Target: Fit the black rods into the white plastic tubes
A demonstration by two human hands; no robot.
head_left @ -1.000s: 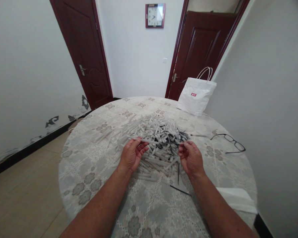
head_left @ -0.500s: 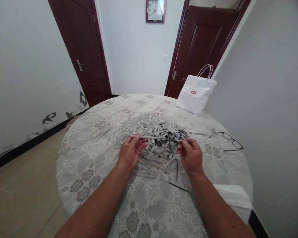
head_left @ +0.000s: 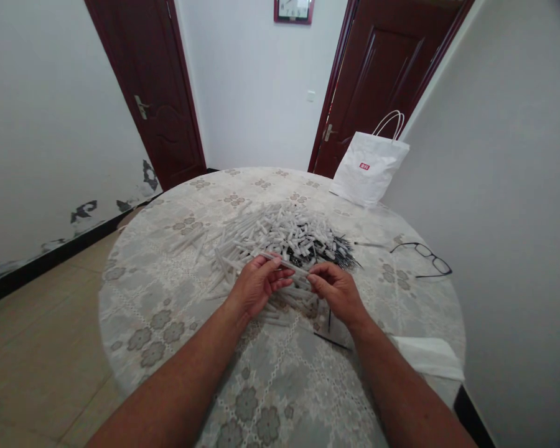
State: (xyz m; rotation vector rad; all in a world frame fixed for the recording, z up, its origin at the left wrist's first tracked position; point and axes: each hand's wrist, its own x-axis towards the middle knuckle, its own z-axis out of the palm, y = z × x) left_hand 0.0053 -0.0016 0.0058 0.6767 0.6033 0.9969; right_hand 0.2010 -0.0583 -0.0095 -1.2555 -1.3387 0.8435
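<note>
My left hand (head_left: 257,287) pinches a slim whitish pen barrel (head_left: 290,266) between thumb and fingers, its other fingers loosely curled. At the barrel's right end, the fingertips of my right hand (head_left: 338,291) are closed. Whether they grip the barrel itself or a thin refill in its end is too small to tell. Both hands hover over the near side of a pile of white tubes and short white pieces (head_left: 280,227). Thin black pen refills (head_left: 344,250) lie bunched at the pile's right. Two loose dark sticks, one of them a black refill (head_left: 332,341), lie near my right wrist.
A round table with a patterned cloth (head_left: 261,373) bears everything. Eyeglasses (head_left: 424,252) lie at the right, and a thin stick (head_left: 371,244) beside them. A white paper bag (head_left: 371,168) stands at the back right. Folded white material (head_left: 427,356) lies near my right forearm.
My right hand has moved left, close to my left hand. The thin dark length that stretched between them no longer shows outside the barrel. The view has tipped slightly downward.
</note>
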